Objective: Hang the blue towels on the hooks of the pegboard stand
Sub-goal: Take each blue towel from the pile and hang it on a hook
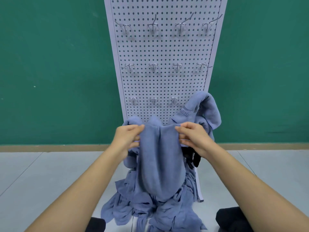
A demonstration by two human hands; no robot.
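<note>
Two dark shapes [230, 218], knees or shoes, sit at the bottom edge.
Heap of blue towels [150, 206]: on the grey floor [41, 173], at the foot of the pegboard stand [163, 47].
Left hand [128, 136]: fingers curled, pinching the upper left edge of a blue towel [160, 156].
Right hand [192, 136]: pinches the upper right edge of the same towel, which hangs between both hands, lifted above the heap.
Second towel [204, 109]: draped at the board's lower right, just behind the right hand.
Hooks [153, 66]: bare, in rows above.
Green wall [50, 64]: behind.
</note>
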